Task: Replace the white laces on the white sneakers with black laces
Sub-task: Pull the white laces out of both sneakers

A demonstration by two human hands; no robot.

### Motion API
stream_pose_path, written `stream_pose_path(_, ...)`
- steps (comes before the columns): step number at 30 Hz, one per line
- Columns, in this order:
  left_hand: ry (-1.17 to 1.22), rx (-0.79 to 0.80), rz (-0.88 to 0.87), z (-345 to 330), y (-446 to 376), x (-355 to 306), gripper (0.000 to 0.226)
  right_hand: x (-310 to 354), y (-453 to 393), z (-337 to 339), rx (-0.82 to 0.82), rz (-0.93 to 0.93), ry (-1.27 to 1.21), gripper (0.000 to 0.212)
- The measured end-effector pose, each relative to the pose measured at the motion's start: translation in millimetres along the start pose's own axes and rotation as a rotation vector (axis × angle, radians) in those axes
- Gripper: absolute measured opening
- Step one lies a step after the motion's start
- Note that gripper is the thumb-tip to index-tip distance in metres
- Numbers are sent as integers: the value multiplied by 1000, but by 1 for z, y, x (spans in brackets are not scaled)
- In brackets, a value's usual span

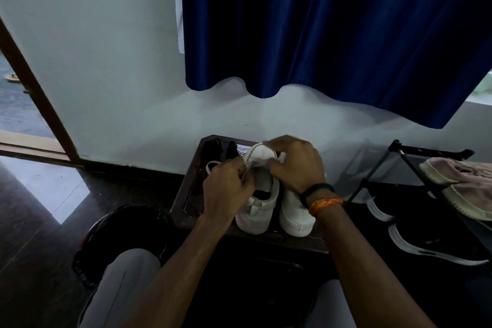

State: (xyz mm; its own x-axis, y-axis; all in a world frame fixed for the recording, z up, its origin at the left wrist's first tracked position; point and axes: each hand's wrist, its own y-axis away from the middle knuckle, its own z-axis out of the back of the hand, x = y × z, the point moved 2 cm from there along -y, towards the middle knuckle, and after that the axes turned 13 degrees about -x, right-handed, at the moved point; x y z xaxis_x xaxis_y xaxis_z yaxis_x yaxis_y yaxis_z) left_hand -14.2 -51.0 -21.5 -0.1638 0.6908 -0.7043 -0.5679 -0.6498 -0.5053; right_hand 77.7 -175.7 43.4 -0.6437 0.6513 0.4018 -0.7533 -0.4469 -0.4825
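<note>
Two white sneakers stand side by side on a small dark table, heels toward me. My left hand pinches a white lace at the left sneaker. My right hand grips the raised front part of that same sneaker and partly covers the right sneaker. A loop of white lace lies on the table behind my left hand. Black laces lie bundled at the table's far edge.
A black metal shoe rack stands to the right with a pink sneaker on top and black shoes below. A dark bag sits by my left knee. A blue curtain hangs over the white wall.
</note>
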Motion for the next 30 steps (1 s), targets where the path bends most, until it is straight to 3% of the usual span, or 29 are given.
stream_pose_path(3, 50, -17, 32, -2, 1, 2, 34, 5, 1, -17, 169, 71, 171, 24)
stream_pose_path(8, 254, -78, 132, -11, 11, 9, 13, -1, 4, -19, 79, 53, 82, 15)
stream_pose_path(13, 360, -136, 178, -16, 14, 13, 22, -15, 5, 3, -256, -291, -170, 20)
stream_pose_path(16, 411, -154, 201, -18, 16, 13, 26, -26, 2, 10, -187, -379, -44, 19)
stream_pose_path(20, 453, -188, 229, -22, 19, 13, 27, -13, 6, 11, -66, -211, -101, 43)
stream_pose_path(25, 465, -189, 220, -22, 19, 14, 24, 8, 10, -10, 146, 59, 116, 26)
stream_pose_path(30, 453, -187, 202, -20, 16, 12, 29, -1, 12, -18, -29, -1, 4, 13)
